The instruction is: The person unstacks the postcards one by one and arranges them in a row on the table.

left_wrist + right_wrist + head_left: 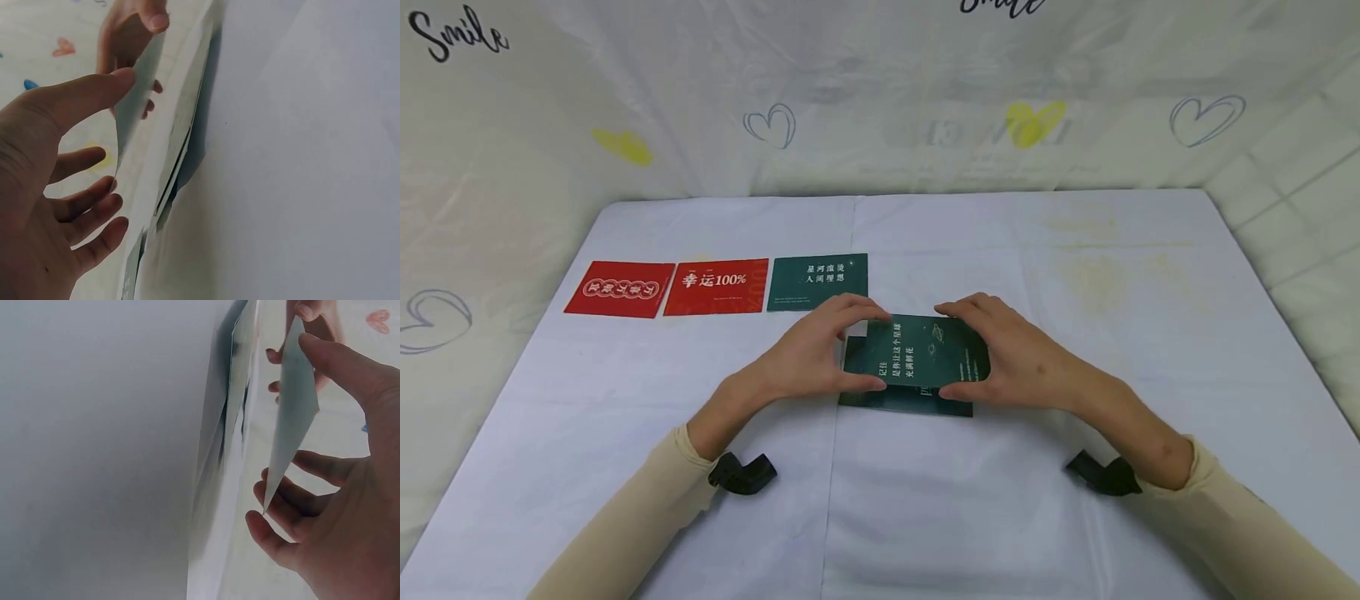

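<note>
Green card (928, 354), held above lower cards (906, 400) on the white table (955, 517): from afar, I see the left hand (808, 350) and right hand (1018, 358) pinching its edges near either end (presumably to keep it flat, print uncovered).

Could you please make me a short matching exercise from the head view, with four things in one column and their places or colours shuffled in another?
Things:
1. Held card
2. Card marked "100%"
3. Green card in the row
4. Left sleeve

Places or colours:
A. Middle of the row of three
B. Beige
C. Between the left hand and the right hand
D. Right end of the row of three

Pairs: 1-C, 2-A, 3-D, 4-B
</note>
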`<state>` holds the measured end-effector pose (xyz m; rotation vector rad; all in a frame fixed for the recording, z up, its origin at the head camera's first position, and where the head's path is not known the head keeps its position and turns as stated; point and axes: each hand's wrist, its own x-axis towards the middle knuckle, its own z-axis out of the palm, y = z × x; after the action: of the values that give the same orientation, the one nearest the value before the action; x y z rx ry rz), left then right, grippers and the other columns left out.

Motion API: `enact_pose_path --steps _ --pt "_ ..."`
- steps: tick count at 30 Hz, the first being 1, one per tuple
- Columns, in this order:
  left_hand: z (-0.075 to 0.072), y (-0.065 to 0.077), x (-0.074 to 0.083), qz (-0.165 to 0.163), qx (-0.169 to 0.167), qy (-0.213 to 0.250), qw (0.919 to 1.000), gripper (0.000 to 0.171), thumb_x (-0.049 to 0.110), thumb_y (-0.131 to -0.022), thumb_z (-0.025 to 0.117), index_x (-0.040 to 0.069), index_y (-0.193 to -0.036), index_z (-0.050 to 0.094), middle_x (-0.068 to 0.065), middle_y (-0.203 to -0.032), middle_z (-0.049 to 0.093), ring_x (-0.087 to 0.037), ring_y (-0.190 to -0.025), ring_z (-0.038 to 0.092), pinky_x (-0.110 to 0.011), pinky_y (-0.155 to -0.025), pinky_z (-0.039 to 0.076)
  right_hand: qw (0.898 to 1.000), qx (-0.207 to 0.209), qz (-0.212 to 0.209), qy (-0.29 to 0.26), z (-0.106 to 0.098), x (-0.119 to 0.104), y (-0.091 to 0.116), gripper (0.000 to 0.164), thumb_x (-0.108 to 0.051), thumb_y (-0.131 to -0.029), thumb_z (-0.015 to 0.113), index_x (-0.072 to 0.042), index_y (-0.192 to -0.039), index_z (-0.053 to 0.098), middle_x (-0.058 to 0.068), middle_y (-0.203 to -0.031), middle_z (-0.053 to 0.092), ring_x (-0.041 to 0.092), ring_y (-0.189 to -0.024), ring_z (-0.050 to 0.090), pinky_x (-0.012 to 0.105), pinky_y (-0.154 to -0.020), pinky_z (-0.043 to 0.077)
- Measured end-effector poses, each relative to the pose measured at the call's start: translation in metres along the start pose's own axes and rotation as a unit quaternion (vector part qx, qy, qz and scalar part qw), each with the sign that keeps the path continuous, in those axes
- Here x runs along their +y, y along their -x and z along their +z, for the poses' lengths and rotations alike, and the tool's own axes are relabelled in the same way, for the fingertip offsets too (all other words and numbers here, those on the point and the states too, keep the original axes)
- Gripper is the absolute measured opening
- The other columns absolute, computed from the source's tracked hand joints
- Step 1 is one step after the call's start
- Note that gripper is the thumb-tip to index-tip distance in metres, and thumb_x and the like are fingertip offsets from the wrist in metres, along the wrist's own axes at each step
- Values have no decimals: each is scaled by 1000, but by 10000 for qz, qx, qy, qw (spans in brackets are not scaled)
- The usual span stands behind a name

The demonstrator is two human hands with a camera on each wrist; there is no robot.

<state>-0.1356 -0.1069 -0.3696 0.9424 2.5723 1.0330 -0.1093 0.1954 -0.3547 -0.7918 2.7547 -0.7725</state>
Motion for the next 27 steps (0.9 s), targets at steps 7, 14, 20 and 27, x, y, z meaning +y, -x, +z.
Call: enact_pose_path --steps 7,14,20,27 --pt "-5 -7 -3 164 351 47 9992 77 37 -76 92 23 -145 59 2 -149 53 -14 -135 48 -37 -97 57 9964 126 800 -265 -8 4 -2 98 -58 -82 83 -15 -158 38 10 -151 45 30 -132 50 55 -108 52" --pt "-6 -11 -4 143 722 72 9973 78 35 -77 93 20 -145 58 -1 -152 51 -16 -137 47 -41 -99 57 9831 551 1323 -1142 -12 7 -1 92 -43 -97 73 -14 -165 18 15 -145 54 29 -116 66 48 -97 56" --pt "-4 -16 -7 47 924 24 9957 79 34 -79 91 18 -147 56 -3 -155 48 -19 -139 47 -41 -100 57 9710 711 1411 -1797 -14 6 1 82 -36 -102 67 -17 -165 18 11 -122 65 16 -91 76 32 -79 51" --pt "-1 -20 -8 -65 1005 40 9949 80 33 -80 90 18 -149 54 -4 -158 46 -20 -140 46 -40 -98 59 9442 959 1317 -2862 -10 7 0 65 -20 -105 63 -17 -161 30 16 -97 68 23 -78 70 30 -65 50"
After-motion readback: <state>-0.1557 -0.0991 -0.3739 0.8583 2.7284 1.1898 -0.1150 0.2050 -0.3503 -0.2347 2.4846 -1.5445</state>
